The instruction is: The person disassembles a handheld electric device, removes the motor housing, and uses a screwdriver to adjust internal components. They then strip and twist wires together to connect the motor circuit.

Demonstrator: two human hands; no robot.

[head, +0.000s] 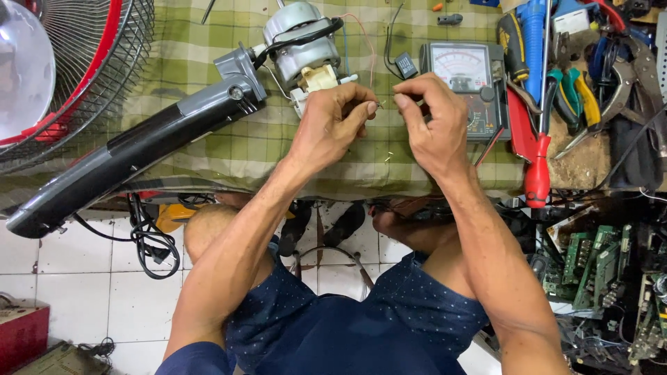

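Head view, left hand (pixel 332 125) fingers pinched, right hand (pixel 434 128) fingers pinching thin wire (pixel 386 104)

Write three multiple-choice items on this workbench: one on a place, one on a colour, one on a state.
1. Where is the analog meter?
A. On the floor
B. On the checked cloth, beyond the right hand
C. Inside the fan guard

2. What colour is the handle of the screwdriver at the bench edge?
A. Red
B. Green
C. White

3. How do the hands stand?
A. Flat on the cloth
B. Left hand and right hand pinching something thin between fingertips
C. Holding pliers

Key: 1 B, it lies on the cloth; 2 A, the handle is red; 3 B, the fingertips nearly meet.
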